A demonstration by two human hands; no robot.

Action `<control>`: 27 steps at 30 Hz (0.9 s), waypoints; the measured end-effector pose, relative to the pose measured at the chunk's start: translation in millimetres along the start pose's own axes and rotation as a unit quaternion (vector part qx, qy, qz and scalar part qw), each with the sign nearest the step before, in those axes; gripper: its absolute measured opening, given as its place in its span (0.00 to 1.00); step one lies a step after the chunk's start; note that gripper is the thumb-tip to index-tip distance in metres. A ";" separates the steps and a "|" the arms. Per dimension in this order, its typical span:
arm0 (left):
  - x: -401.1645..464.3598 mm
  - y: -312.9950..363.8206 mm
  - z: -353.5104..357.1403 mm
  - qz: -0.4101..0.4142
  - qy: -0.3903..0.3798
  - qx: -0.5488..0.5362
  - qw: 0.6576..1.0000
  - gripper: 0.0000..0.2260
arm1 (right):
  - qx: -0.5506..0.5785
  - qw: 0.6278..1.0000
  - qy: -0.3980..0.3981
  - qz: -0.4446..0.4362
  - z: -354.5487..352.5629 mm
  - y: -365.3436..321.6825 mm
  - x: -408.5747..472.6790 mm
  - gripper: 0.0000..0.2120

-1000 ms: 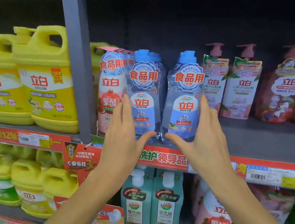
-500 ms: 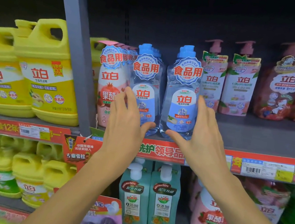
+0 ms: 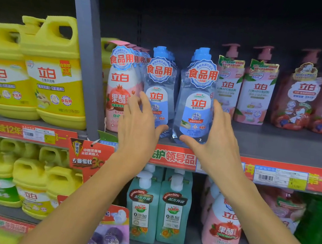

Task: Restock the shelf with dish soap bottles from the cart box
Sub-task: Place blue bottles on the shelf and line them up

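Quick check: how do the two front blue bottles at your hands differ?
The left blue bottle stands a little lower in view and tight against the pink bottle; the right blue bottle stands higher in view, beside the pump bottles. The left hand covers part of the left one's label; the right one's label shows fully, beside the right hand. Both share blue caps and labels.
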State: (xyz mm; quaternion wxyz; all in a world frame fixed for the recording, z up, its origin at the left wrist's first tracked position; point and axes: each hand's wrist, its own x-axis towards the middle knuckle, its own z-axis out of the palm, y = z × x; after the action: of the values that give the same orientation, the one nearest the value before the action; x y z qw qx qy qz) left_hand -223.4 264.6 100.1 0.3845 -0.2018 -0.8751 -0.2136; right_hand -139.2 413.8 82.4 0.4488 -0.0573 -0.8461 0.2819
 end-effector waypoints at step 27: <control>-51.1 -31.4 28.1 0.120 0.005 0.038 0.992 0.32 | 0.002 1.000 0.018 0.008 -1.8 -2.3 -1.1 0.44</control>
State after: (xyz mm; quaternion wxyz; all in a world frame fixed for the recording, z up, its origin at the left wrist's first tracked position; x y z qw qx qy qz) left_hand -224.2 243.9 37.2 0.4188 -0.2897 -0.8502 -0.1338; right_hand -136.8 412.3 83.6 0.4614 -0.0686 -0.8371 0.2858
